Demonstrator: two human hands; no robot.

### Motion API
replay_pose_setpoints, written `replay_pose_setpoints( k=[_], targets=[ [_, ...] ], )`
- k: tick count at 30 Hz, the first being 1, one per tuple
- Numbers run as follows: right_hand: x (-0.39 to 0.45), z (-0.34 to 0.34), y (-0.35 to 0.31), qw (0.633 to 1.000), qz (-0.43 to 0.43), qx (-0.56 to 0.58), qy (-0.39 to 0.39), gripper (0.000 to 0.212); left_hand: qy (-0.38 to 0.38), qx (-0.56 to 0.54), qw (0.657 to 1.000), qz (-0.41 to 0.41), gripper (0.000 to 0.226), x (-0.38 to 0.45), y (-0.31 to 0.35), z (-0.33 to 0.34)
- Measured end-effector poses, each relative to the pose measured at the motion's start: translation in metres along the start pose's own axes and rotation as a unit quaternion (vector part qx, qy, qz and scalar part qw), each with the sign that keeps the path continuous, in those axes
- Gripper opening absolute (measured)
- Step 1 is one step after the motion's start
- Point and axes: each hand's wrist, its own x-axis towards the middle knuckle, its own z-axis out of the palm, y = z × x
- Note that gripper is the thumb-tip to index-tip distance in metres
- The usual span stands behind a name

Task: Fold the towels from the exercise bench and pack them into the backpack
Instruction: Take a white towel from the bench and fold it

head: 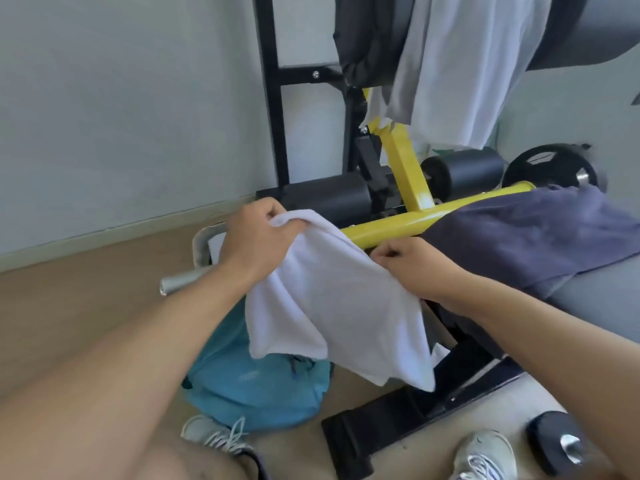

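1. The left hand (258, 237) grips one upper corner of the white towel (336, 306), fingers curled round the bunched cloth; the right hand (412, 261) pinches the opposite upper edge. Held apart this way, the cloth likely hangs spread for a fold.
2. The towel hangs below and between both grips, its lower edge draping over the blue backpack (249, 382) on the floor, just beside the bench's near end.
3. A dark blue towel (530, 233) lies across the bench pad (602, 289) and the yellow frame bar (398, 225), at the bench's far edge, not yet folded.
4. A pale grey towel (467, 64) hangs from the upper black pad, well apart from both hands.
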Motion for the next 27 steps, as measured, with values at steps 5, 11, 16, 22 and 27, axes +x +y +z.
replay_pose_setpoints(
  k=[5,11,16,22,27],
  targets=[
    [-0.014,-0.004,-0.015,0.965,0.008,0.262,-0.004,0.041,-0.039,-0.032,0.999,0.014,0.027,-0.005,0.002,0.011],
    [-0.026,-0.002,-0.009,0.989,0.017,0.038,-0.143,0.03,-0.102,-0.103,0.988,0.054,0.06,-0.017,0.016,0.017],
    [-0.022,-0.014,0.0,0.981,0.014,0.181,0.062,0.01,-0.139,-0.055,0.989,0.015,0.039,-0.011,0.002,0.011],
    [-0.036,-0.034,-0.016,0.905,-0.077,0.349,0.231,0.022,-0.194,0.001,0.981,-0.023,0.008,-0.013,-0.009,0.003],
    [-0.042,-0.048,-0.026,0.841,0.009,0.491,0.224,0.019,-0.179,0.005,0.978,-0.104,0.029,-0.016,-0.007,-0.002]
  ],
)
